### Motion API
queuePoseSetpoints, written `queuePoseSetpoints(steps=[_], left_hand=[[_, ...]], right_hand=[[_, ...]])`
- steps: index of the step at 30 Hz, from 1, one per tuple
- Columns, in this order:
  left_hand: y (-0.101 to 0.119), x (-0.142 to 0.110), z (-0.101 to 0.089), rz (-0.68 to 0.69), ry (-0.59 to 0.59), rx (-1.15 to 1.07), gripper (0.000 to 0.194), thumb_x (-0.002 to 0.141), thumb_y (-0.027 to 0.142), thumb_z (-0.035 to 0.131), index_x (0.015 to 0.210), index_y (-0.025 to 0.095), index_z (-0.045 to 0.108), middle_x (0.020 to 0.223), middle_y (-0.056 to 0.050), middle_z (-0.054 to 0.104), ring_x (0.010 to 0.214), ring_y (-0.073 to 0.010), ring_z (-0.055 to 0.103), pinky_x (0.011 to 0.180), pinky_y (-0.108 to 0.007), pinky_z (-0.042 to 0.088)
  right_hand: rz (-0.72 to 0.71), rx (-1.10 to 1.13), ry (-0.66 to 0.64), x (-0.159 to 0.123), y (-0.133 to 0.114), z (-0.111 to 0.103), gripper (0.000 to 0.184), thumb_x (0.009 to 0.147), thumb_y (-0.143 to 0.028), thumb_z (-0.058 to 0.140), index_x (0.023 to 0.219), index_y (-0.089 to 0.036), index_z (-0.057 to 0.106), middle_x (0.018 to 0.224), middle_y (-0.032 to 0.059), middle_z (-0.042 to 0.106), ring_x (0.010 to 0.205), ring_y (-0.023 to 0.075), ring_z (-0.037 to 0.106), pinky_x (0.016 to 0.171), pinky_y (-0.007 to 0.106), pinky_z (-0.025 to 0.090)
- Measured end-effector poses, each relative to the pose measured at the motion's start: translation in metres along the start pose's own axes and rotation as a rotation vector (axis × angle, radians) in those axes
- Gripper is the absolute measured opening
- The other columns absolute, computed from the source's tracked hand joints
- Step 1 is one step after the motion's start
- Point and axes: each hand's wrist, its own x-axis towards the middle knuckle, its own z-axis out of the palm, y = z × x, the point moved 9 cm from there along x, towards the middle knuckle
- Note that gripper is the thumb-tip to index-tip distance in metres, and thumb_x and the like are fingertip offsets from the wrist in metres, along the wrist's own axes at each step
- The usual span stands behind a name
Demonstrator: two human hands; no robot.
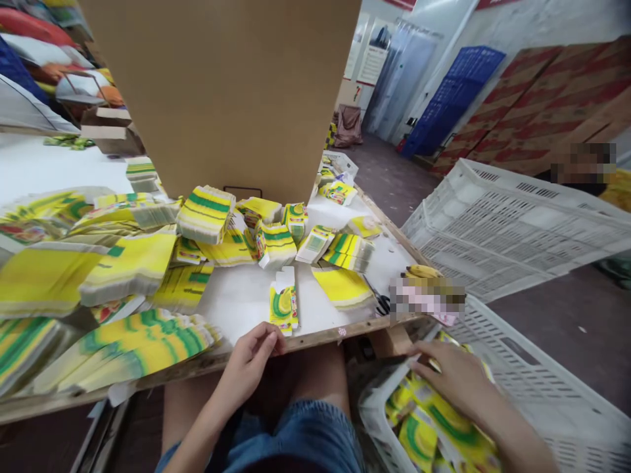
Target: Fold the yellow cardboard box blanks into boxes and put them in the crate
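My left hand (254,355) rests at the front edge of the table, its fingers curled together and no object showing in them. Just beyond its fingertips a small yellow and green carton (283,303) stands on the white tabletop, top flaps raised. Off to the right, my right hand (451,374) is over a white plastic basket (377,420) filled with yellow and green cartons (419,437). Its thumb and fingers are apart and point down at the cartons; I see nothing gripped, though the fingertips are partly hidden.
Stacks of flat yellow cartons (133,263) cover the table's left and middle. A tall brown cardboard box (221,98) rises behind them. Black-handled scissors (382,302) and bananas (424,271) lie near the right edge. White crates (517,230) and another person are on the right.
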Motion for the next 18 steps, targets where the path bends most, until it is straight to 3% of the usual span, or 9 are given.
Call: queuePoseSetpoints(steps=[2,5,8,12,15,18], left_hand=[[0.001,0.002,-0.007,0.006,0.025,0.007,0.030,0.091,0.038,0.044,0.075,0.017,0.057,0.070,-0.001,0.059,0.068,-0.0148,0.054,0.066,-0.025,0.044],[0.000,0.005,-0.015,0.031,0.051,0.077,0.032,0.093,0.037,0.039,0.071,0.017,0.053,0.065,0.000,0.057,0.064,-0.0140,0.053,0.064,-0.024,0.042],[-0.004,0.005,-0.031,0.056,0.134,0.223,0.031,0.093,0.034,0.040,0.069,0.018,0.050,0.064,0.001,0.055,0.061,-0.0133,0.051,0.060,-0.023,0.040],[-0.015,0.001,-0.051,0.061,0.228,0.317,0.022,0.090,0.032,0.044,0.075,0.018,0.051,0.065,0.001,0.054,0.060,-0.0131,0.050,0.056,-0.022,0.037],[-0.017,-0.001,-0.054,0.109,0.251,0.361,0.020,0.089,0.030,0.045,0.076,0.017,0.053,0.064,0.002,0.051,0.059,-0.0126,0.047,0.056,-0.023,0.036],[-0.017,-0.002,-0.052,0.141,0.263,0.392,0.019,0.090,0.029,0.045,0.077,0.017,0.053,0.065,0.002,0.050,0.058,-0.0119,0.044,0.055,-0.023,0.034]], right_hand=[[0.029,-0.016,0.023,0.007,0.023,-0.011,0.026,0.071,-0.045,0.057,0.080,-0.027,0.073,0.081,0.0076,0.073,0.082,0.0343,0.065,0.075,0.046,0.046],[-0.072,0.172,-0.006,0.034,0.012,-0.008,0.035,0.076,-0.053,0.051,0.087,-0.026,0.072,0.084,0.0056,0.073,0.078,0.0276,0.066,0.072,0.038,0.049],[-0.088,0.286,0.123,0.084,-0.002,-0.016,0.037,0.076,-0.053,0.052,0.084,-0.022,0.070,0.081,0.0064,0.073,0.076,0.0248,0.065,0.069,0.033,0.049],[0.089,0.250,0.401,0.163,0.013,-0.047,0.043,0.077,-0.050,0.052,0.089,-0.012,0.069,0.080,0.0140,0.070,0.073,0.0253,0.063,0.064,0.033,0.044],[0.141,0.207,0.447,0.214,0.014,-0.067,0.050,0.080,-0.050,0.049,0.089,-0.005,0.070,0.078,0.0225,0.067,0.070,0.0278,0.061,0.060,0.036,0.039],[0.108,0.161,0.437,0.247,-0.001,-0.081,0.048,0.076,-0.051,0.055,0.070,-0.006,0.071,0.067,0.0246,0.064,0.063,0.0282,0.060,0.055,0.038,0.034]])
